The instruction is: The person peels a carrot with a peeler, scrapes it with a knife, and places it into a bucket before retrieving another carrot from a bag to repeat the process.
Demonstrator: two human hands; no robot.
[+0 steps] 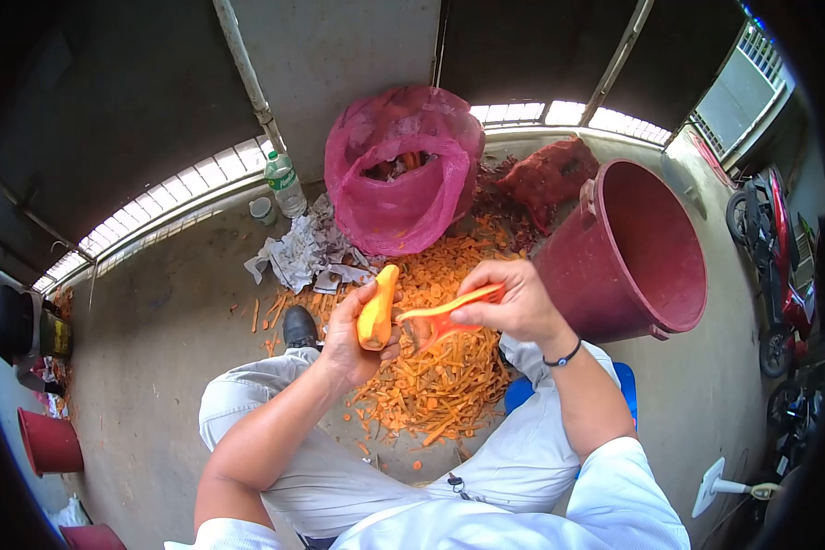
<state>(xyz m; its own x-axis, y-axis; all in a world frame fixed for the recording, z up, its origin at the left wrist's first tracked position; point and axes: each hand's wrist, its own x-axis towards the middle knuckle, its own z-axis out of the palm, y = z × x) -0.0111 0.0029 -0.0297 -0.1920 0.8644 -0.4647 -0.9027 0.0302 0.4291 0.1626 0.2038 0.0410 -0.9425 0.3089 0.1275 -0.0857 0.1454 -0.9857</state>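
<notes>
A peeled, pale orange carrot (377, 310) is gripped in my left hand (346, 339), held at a slant with its thicker, cut end toward me. My right hand (515, 301) is closed round the handle of an orange peeler (454, 312), whose head points left toward the carrot, a short gap from it. Both hands are raised over a large heap of carrot peelings (431, 390) on the floor between my legs. Some of the heap is hidden behind the hands.
Beyond the heap stands an open pink plastic bag (344, 188), with a red mesh sack (550, 179) and a big maroon bucket (573, 261) to its right. Crumpled paper (304, 249) and a plastic bottle (286, 191) are on the left. Motorcycles (768, 238) line the right side.
</notes>
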